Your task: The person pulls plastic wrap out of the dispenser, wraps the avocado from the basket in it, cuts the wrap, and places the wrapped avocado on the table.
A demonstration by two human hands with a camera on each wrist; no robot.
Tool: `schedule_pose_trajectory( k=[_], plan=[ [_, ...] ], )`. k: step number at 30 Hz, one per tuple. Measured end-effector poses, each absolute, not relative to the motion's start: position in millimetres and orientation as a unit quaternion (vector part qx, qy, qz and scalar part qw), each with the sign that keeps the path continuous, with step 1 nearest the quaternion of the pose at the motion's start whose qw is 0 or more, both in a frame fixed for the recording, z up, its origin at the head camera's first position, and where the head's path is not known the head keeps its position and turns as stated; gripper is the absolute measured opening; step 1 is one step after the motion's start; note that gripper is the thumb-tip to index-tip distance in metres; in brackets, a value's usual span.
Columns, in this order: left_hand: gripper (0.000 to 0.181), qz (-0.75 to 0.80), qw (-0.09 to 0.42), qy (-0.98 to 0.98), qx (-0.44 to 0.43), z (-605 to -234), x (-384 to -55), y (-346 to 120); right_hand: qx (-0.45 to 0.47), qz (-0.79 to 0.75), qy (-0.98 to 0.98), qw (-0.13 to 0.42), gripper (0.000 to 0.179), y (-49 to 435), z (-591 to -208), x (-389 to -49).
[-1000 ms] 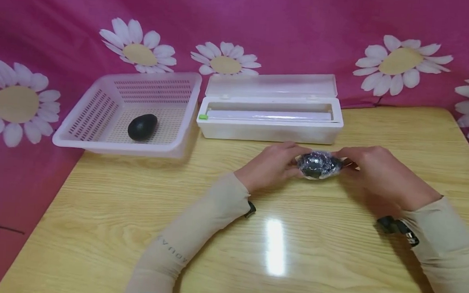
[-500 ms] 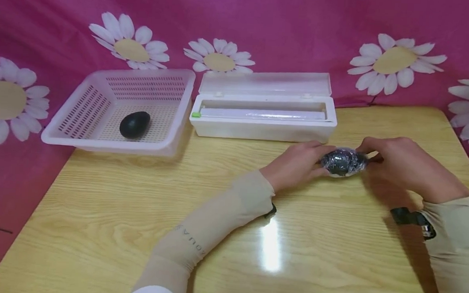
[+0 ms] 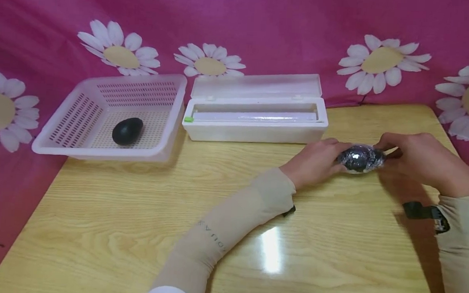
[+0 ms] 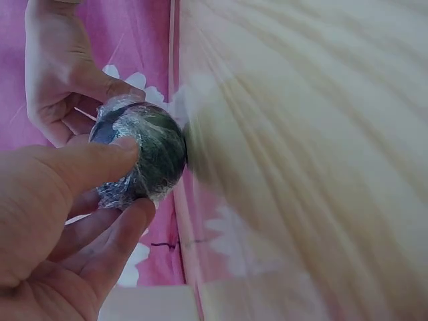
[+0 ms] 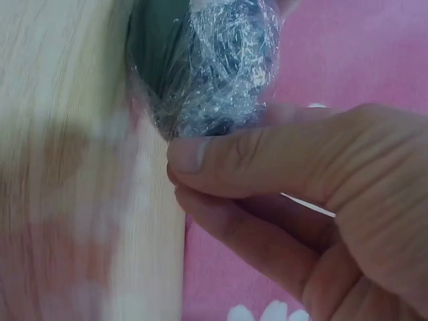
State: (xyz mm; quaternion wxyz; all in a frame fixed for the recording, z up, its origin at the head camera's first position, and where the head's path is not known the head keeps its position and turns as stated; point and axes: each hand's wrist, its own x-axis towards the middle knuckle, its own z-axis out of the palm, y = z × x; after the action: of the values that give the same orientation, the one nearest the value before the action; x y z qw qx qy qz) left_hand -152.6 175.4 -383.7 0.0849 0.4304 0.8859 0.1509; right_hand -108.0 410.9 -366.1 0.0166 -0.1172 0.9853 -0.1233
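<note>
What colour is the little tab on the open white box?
Bright green: the tab shows best in the head view.

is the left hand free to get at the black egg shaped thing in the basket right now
Probably not right now: the left hand is holding the wrapped object. Otherwise the way looks free, since the basket is open on top and nothing covers the black egg-shaped thing.

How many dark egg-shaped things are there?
2: a bare one in the basket, and a wrapped one between the left grip and the right grip.
</note>
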Motion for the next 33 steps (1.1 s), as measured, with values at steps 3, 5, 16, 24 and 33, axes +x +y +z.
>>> schedule_pose_trajectory(
  k=[3,5,16,24,33],
  plan=[
    [0.06,0.148,0.099,0.886,0.428,-385,-154,186,-0.108,-0.111,0.988,0.012,0.03,417,-365,-105],
    [0.06,0.148,0.108,0.885,0.427,-385,-155,193,-0.103,-0.103,0.989,0.011,0.028,421,-365,-104],
    [0.061,0.132,0.121,0.888,0.424,-385,-153,209,-0.057,-0.112,0.989,0.083,0.031,438,-359,-101],
    [0.054,0.119,0.095,0.889,0.431,-375,-154,207,-0.041,-0.107,0.986,0.119,0.045,444,-352,-100],
    [0.048,0.11,0.092,0.88,0.453,-366,-151,191,-0.051,-0.103,0.989,0.089,0.048,439,-347,-93]
  ],
)
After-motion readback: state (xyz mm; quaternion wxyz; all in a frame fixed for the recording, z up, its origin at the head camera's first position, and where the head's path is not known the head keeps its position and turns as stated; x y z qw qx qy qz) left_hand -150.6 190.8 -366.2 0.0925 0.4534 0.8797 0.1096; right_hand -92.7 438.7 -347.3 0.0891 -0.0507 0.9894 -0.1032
